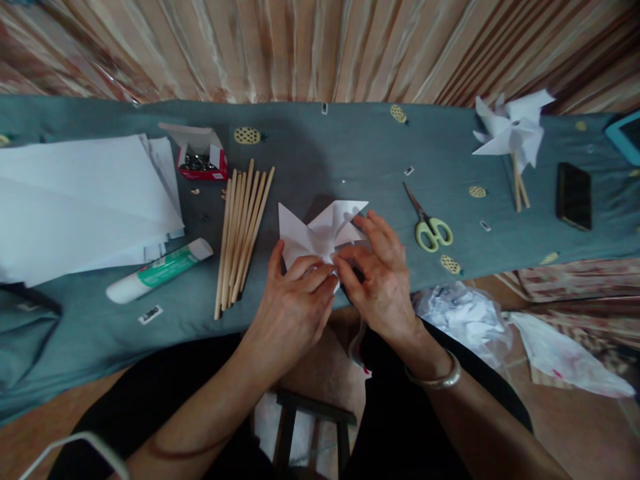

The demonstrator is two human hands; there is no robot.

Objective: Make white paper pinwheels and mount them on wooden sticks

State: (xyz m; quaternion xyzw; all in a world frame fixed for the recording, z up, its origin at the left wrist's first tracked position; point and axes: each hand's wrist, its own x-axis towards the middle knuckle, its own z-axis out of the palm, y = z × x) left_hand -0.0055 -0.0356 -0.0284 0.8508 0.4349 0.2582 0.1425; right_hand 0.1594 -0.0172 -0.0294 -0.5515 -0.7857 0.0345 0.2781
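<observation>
A white paper pinwheel (320, 227), with its points folded toward the middle, is held between both hands at the front edge of the cloth. My left hand (300, 297) grips its lower left side, thumb along the left blade and fingers bent near the centre. From the other side my right hand (377, 280) pinches the paper close to the centre with thumb and forefinger, its other fingers resting at the right blade. Whatever lies under the fingertips is hidden. Left of the hands lies a bundle of wooden sticks (245, 233); to the right are scissors (427, 223) with pale green handles.
A paper stack (85, 207), a glue stick (160, 270) and an open red box (203, 160) of small metal pieces lie left. Finished pinwheels (515, 130) on sticks, a phone (574, 195) and a blue-edged device (625, 137) lie right. Plastic bags (463, 317) sit below the edge.
</observation>
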